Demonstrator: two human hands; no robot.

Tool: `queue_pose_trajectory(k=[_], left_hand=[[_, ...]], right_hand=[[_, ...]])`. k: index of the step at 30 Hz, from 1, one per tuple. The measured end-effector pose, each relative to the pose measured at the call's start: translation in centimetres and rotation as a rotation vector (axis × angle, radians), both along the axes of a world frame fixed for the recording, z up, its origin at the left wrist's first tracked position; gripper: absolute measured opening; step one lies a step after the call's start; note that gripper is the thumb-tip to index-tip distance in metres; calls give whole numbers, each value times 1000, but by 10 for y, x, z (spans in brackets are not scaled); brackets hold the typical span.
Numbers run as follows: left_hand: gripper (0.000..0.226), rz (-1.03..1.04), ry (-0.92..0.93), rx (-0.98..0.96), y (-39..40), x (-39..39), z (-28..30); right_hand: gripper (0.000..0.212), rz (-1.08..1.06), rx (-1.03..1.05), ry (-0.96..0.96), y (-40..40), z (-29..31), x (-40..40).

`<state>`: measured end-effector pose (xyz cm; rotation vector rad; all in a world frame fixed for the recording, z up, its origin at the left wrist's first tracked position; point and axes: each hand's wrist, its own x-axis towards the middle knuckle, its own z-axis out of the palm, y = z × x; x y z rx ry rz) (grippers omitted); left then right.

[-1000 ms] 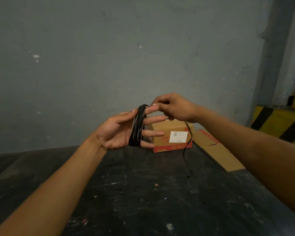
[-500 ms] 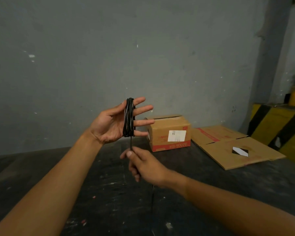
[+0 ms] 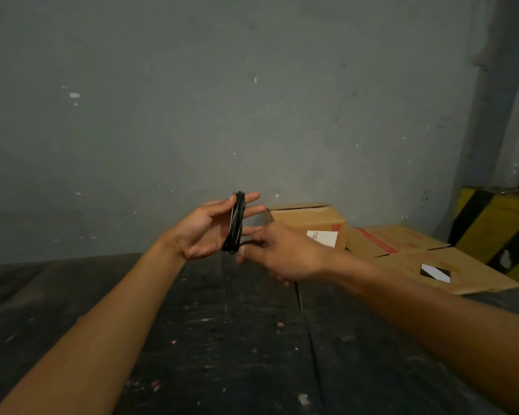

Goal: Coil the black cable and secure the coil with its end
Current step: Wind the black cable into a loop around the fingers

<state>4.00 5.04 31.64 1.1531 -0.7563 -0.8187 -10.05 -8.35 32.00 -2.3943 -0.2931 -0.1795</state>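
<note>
Forearms over dark scuffed surface (image 3: 222,354) | right hand (image 3: 285,256) pinching, apparently, loose cable end beside coil | left hand (image 3: 204,232) fingers spread, glossy black coiled cable (image 3: 236,223) looped around them, grip unclenched | brown cardboard box (image 3: 309,220) beyond, by grey wall (image 3: 252,100)

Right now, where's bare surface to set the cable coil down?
Free: the dark tabletop between the two forearms, below the hands, holds only small specks. Also free left of the left hand, up to the wall. Crowded: far right, where the cardboard box and flattened cardboard sit. The cable's loose tail hangs below the right hand.
</note>
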Motion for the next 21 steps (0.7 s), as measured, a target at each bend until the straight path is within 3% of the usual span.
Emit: queue_pose_trajectory(k=[4, 11, 16, 21], left_hand=[[49, -11, -36, 125, 2, 2, -11], [49, -235, -76, 238, 1, -9, -17], [54, -412, -57, 230, -2, -20, -14], [54, -600, -20, 85, -4, -30, -9]], right_hand=[[15, -112, -260, -215, -22, 33, 9], [13, -175, -448, -367, -57, 74, 19], [16, -109, -367, -388, -76, 72, 30], [6, -17, -94, -285, -92, 48, 34]])
